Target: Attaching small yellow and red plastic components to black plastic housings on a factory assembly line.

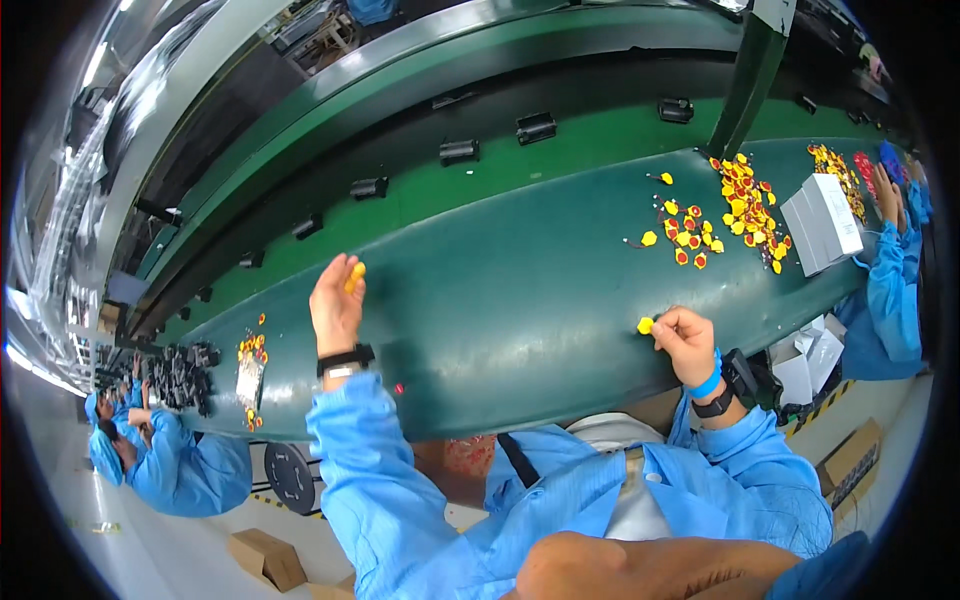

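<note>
Left hand [336,312] grips yellow piece [357,273] | right hand [686,340] pinches flat yellow disc [645,326] | red-and-yellow parts [739,207] crowd green worktable [510,290]

the fisheye head view looked down from close above the near side, across the green worktable [520,290].

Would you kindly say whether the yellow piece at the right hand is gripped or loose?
Gripped: the right hand pinches the yellow piece by one edge.

Tabletop [520,290] smooth, glossy; yellow piece [645,326] plastic-looking; sleeve [365,440] cloth.
</note>
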`<action>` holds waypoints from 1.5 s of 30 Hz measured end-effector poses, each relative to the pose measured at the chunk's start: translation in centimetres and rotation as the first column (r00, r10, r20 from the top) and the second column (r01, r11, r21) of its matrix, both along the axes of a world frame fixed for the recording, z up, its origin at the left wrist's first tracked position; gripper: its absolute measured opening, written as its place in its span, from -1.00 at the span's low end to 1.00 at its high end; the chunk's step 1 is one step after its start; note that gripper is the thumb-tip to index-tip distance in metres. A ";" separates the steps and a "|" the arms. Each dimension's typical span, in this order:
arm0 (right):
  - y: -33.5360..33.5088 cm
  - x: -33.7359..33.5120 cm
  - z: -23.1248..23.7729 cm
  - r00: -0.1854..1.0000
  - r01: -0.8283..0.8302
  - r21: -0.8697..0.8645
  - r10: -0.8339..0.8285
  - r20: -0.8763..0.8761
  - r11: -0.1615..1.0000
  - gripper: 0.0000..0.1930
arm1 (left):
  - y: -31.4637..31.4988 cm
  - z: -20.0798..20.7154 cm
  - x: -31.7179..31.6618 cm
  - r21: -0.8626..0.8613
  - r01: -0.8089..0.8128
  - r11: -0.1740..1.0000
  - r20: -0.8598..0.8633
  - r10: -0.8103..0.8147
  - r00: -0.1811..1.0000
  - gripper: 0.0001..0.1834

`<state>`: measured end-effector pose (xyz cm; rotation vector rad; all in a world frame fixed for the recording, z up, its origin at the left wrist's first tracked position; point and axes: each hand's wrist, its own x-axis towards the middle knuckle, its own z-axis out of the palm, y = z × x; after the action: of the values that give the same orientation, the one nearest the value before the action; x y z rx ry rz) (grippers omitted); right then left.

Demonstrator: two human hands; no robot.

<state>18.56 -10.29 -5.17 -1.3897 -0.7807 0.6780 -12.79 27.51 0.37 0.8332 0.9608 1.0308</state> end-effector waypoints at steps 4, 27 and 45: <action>0.1 0.1 0.3 0.991 0.033 -0.027 -0.029 0.131 0.999 -0.90 | 8.6 -3.3 4.9 -0.062 -0.118 0.991 -0.030 0.116 0.993 -0.69; 1.0 1.0 0.8 0.981 -0.024 -0.024 0.028 0.191 0.999 -0.92 | 2.6 1.1 15.5 0.256 0.197 0.946 -0.096 -0.178 0.979 -0.78; 0.3 -2.9 5.8 0.934 -0.207 0.100 0.227 -0.275 0.973 -0.87 | -22.1 1.5 10.6 0.179 0.587 0.790 -0.087 -0.581 0.809 -0.92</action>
<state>15.67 -9.97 0.59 -1.1194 -0.7242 0.9915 -2.21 5.43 1.88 1.2208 0.5568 0.5717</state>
